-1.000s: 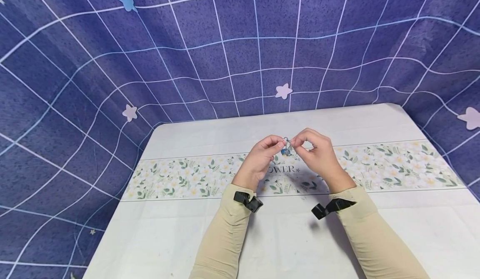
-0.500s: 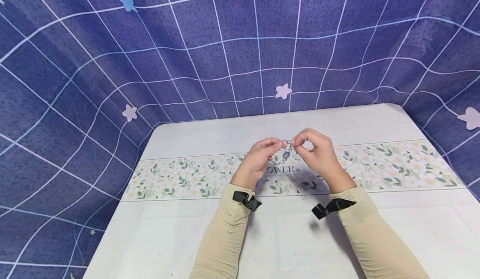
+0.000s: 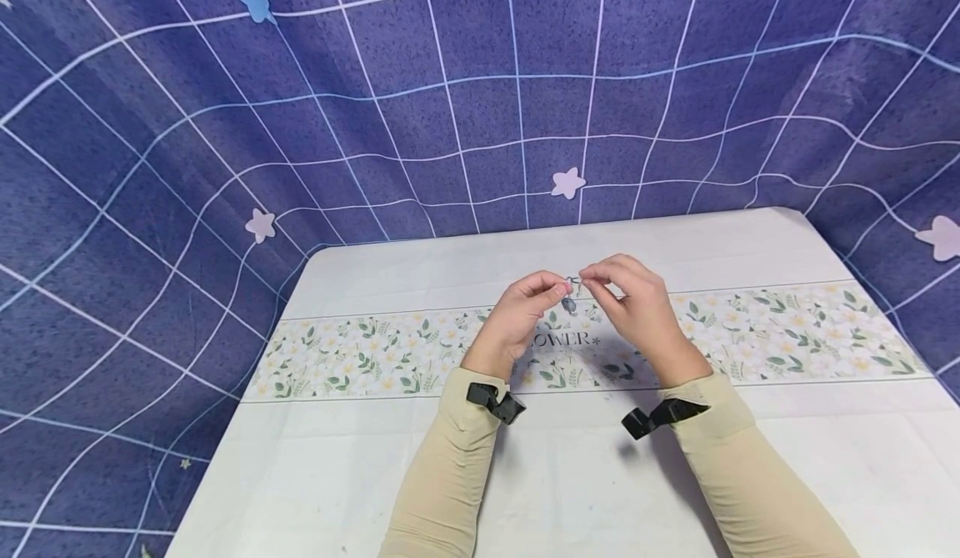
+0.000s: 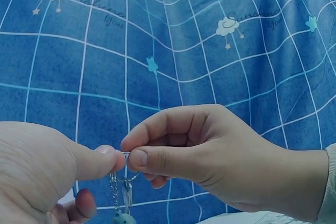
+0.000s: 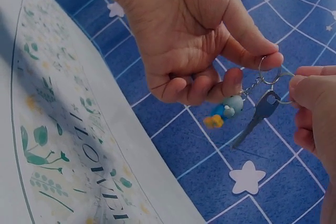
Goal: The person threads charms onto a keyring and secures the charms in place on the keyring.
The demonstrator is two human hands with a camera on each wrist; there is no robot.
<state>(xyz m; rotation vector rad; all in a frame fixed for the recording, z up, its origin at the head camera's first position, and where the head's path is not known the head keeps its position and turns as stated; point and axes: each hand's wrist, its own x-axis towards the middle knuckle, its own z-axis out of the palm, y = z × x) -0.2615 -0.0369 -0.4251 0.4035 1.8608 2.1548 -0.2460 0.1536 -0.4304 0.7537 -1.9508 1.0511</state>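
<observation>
Fingertip to fingertip over the table, my left hand [image 3: 519,314] and right hand [image 3: 637,306] hold a small keychain between them. In the right wrist view, the left thumb and forefinger pinch a metal key ring [image 5: 270,83], from which a short chain and a small blue-and-yellow figure charm [image 5: 228,108] hang. My right hand pinches a second ring [image 5: 284,102] that passes through the hole of a metal key [image 5: 256,119]. The two rings overlap in this view. The charm's lower part is cut off in the left wrist view.
A white table cover [image 3: 337,458] with a floral printed band [image 3: 405,358] lies beneath the hands. A blue gridded curtain [image 3: 465,108] with stars stands behind and to the sides. Each wrist wears a black camera mount [image 3: 495,402].
The hanging charm and key have swung and turned between the hands. The right fingertips have risen slightly, while both arms stay nearly in place.
</observation>
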